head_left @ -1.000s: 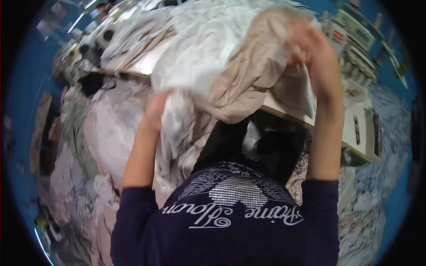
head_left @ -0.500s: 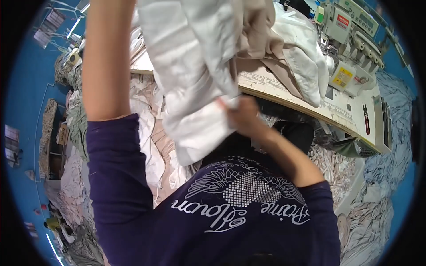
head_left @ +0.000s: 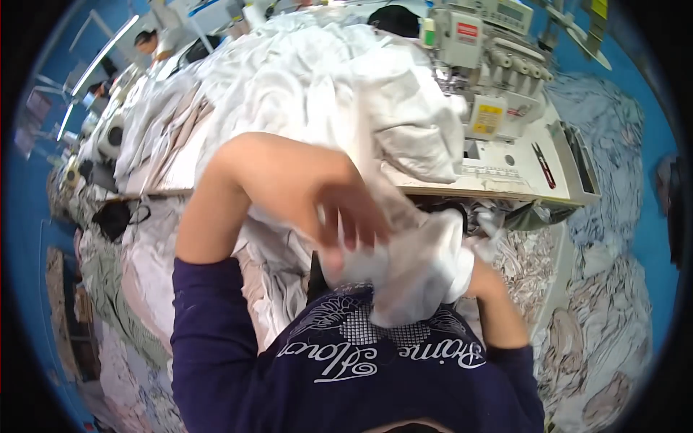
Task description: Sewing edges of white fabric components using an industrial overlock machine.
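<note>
My left hand (head_left: 343,198) is in front of my chest, blurred, its fingers apart and pointing down beside a bunched piece of white cloth (head_left: 419,278). No cloth shows gripped between those fingers. My right hand (head_left: 476,274) is at the right side of the bunched cloth and appears to hold it; the cloth hides most of its fingers. A large heap of white garments (head_left: 289,86) covers the table just beyond my hands. What garment the bunched cloth belongs to cannot be made out.
A white overlock sewing machine (head_left: 491,79) stands at the table's right. Red-handled snips (head_left: 543,166) lie right of it, by an open box (head_left: 575,159). Piles of fabric (head_left: 599,303) flank me on the floor. A person (head_left: 148,43) is at the far left.
My left hand has come down and back from the top of the view and off the raised white cloth. The cloth now hangs bunched by my right hand, which has shifted right and lower.
</note>
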Action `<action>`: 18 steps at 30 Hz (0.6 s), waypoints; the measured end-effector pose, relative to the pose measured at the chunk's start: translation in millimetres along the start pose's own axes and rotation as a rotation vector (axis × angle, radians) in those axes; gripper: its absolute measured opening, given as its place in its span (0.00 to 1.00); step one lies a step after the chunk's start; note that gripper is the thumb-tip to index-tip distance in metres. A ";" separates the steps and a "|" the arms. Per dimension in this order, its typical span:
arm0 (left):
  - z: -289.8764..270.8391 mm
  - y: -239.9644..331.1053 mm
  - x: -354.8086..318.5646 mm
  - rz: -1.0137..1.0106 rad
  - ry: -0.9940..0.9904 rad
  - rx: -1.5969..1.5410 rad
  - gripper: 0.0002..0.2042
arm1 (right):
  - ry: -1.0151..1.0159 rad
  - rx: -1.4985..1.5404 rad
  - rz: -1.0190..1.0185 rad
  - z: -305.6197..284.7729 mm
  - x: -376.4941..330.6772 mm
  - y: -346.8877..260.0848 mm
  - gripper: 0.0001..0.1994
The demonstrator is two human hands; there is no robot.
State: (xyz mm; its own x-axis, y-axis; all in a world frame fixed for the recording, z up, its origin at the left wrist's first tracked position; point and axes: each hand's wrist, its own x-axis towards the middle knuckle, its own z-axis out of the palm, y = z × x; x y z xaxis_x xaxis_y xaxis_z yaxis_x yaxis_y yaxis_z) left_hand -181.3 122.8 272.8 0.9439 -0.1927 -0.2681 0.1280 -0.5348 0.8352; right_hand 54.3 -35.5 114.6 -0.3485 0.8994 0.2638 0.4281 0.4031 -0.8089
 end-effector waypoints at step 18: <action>46.2 -332.6 -269.5 -1.300 1.157 0.756 0.28 | 0.317 0.127 0.140 159.2 -14.2 263.4 0.22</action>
State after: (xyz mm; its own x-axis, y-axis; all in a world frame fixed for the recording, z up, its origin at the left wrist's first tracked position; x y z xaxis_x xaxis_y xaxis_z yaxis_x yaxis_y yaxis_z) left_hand -492.3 314.6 45.0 0.1383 0.9686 0.2065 0.9904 -0.1341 -0.0341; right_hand 39.3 31.0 -185.9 -0.0093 0.9602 0.2793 0.3400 0.2657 -0.9021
